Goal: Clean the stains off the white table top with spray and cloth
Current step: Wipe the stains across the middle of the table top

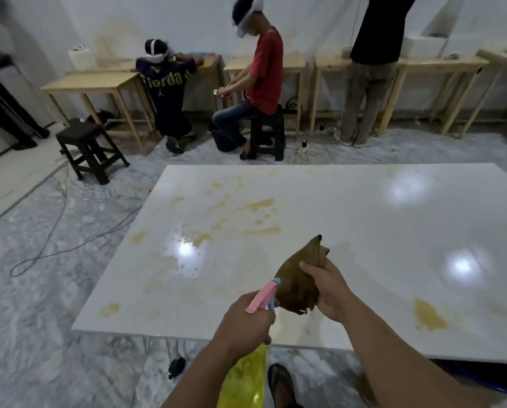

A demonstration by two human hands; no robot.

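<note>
Spray bottle [246, 375]: yellow body ran off bottom edge; neck hidden inside left hand [244, 322]. Cloth [297, 282]: one side covered by right hand [330, 290]. Table top [349, 231]: right end cut by frame edge. Standing person [373, 69]: cut off above chest.

Spray bottle [244, 375] at 6 o'clock, off table top [349, 219] near edge; cloth [297, 285] just at its 1 o'clock, over table; stains [258, 206] toward 12, apparently.

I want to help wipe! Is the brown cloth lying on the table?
No, the right hand holds the brown cloth up above the white table.
</note>
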